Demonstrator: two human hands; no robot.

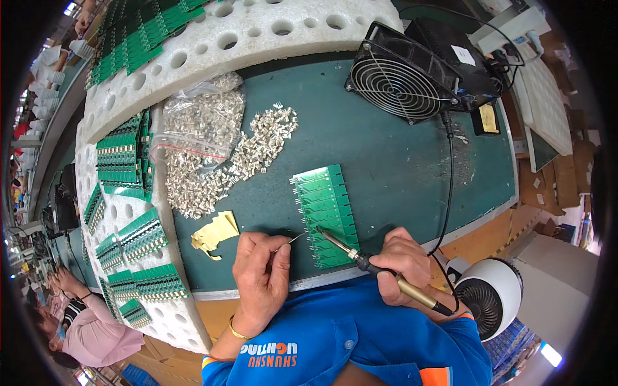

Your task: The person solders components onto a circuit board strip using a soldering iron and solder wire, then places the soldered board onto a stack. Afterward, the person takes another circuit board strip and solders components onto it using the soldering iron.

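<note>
A green circuit board panel (328, 209) lies on the dark green bench mat, with small metal pins along its left edge. My right hand (404, 265) grips a soldering iron (412, 291); the tip points left and is at the lower half of the panel. My left hand (262, 273) pinches a thin strand of solder wire (297, 237) between thumb and forefinger. The wire's end reaches toward the panel's left edge, close to the iron tip. Whether wire and tip touch cannot be made out.
Small metal connectors (264, 143) are heaped beside a clear plastic bag (203, 119) of the same parts. Yellow paper (215, 234) lies left. White foam trays (241, 40) hold more green boards. A black fan (399, 80) stands at back right; the iron's cord (451, 186) crosses the mat's right side.
</note>
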